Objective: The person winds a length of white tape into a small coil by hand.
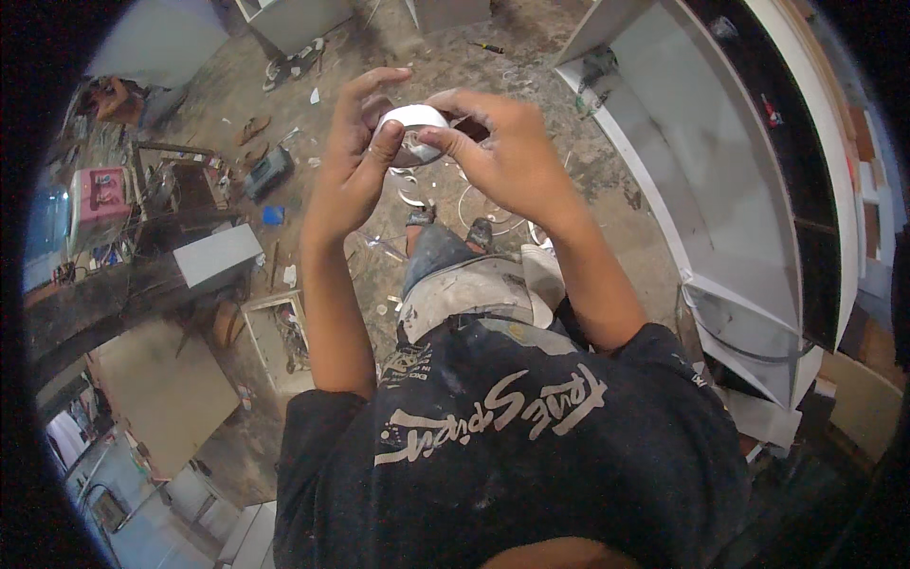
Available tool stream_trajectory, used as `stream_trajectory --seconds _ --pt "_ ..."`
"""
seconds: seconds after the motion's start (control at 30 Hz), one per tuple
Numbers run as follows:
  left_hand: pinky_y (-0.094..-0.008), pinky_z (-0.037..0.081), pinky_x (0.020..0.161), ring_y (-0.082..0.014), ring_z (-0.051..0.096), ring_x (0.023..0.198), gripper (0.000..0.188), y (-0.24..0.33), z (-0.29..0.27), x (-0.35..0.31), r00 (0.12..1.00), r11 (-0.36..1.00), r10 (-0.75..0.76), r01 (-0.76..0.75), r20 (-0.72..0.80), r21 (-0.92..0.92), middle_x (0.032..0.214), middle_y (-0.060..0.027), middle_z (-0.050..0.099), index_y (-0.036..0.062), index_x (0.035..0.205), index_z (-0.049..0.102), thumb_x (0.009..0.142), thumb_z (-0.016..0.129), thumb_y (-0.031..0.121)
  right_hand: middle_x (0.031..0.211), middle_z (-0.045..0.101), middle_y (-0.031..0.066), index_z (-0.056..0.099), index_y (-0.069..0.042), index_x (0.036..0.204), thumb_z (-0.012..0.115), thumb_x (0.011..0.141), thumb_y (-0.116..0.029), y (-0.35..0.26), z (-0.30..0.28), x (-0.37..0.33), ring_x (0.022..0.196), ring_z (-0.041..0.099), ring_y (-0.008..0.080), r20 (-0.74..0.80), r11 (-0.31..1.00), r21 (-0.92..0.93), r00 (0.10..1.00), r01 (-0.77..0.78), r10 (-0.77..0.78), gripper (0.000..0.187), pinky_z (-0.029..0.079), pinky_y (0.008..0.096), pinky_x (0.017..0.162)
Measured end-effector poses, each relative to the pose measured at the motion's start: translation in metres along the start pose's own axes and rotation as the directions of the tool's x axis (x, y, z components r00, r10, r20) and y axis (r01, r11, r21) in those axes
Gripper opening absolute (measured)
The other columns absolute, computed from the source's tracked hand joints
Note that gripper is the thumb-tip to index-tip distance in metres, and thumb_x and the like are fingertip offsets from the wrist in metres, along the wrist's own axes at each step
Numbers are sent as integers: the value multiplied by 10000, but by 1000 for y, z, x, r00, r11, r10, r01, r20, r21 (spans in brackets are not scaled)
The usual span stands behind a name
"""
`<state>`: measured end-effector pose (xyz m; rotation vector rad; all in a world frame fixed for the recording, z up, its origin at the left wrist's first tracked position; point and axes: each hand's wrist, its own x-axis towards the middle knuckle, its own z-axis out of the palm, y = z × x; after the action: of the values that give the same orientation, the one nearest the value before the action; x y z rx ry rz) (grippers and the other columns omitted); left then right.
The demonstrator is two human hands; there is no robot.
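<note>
Stained floor (531, 81) with white curled scraps (410, 196) forms the background; a pale cabinet (668, 128) stands at right of frame. White roll-like piece (409, 116) is at upper centre, raised above the floor between both hands. Left hand (353, 161): grips its left side, thumb on near face. Right hand (512, 147): grips the right side, thumb at near edge. Judged light, slightly springy, smooth enough to slip, unlikely to shatter. Suggested hold: opposite sides of outer rim, light pressure.
</note>
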<state>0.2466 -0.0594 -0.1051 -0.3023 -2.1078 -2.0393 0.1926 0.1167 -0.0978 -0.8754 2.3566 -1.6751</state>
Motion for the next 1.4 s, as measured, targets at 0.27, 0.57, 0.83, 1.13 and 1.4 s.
stream_trajectory --seconds 0.27,0.57,0.83,1.13,1.4 --pt "-246 449 764 -102 529 883 404 -13 5 4 988 995 71 -60 -136 83 1165 -58 549 67 1348 414 1021 480 295 1128 649 95 562 23 1185 631 950 -210 24 62 -36 1013 645 191 5 264 957 918 -119 397 338 551 315 843" --pt "-244 444 734 -107 522 839 410 -6 4 -4 1000 981 -16 17 -10 194 934 -42 562 63 1345 447 1017 485 307 948 693 192 643 -9 1138 744 815 -262 4 -3 -5 829 693 256 -50 993 -64 993 100 -103 422 529 328 751" --pt "-295 460 862 -152 552 985 484 -30 9 -6 972 935 174 -113 -158 336 1237 -116 531 21 1364 398 1012 482 342 966 708 117 654 20 1099 796 794 -166 27 24 -23 780 678 146 -61 724 664 952 -186 300 384 554 290 682" --pt "-321 482 881 -185 568 1031 427 -26 18 -13 986 984 99 -76 -136 164 1318 -121 489 51 1365 362 1014 489 258 886 686 77 636 15 1099 761 837 -265 22 33 -28 815 641 133 -299 928 370 951 35 84 403 529 294 743" --pt "-279 470 808 -150 570 965 448 -18 18 -10 992 989 45 -28 -119 143 1195 -109 561 52 1365 394 1006 506 295 811 707 130 714 8 966 775 807 -232 5 2 -20 734 670 154 -164 981 158 977 -109 135 294 526 306 670"
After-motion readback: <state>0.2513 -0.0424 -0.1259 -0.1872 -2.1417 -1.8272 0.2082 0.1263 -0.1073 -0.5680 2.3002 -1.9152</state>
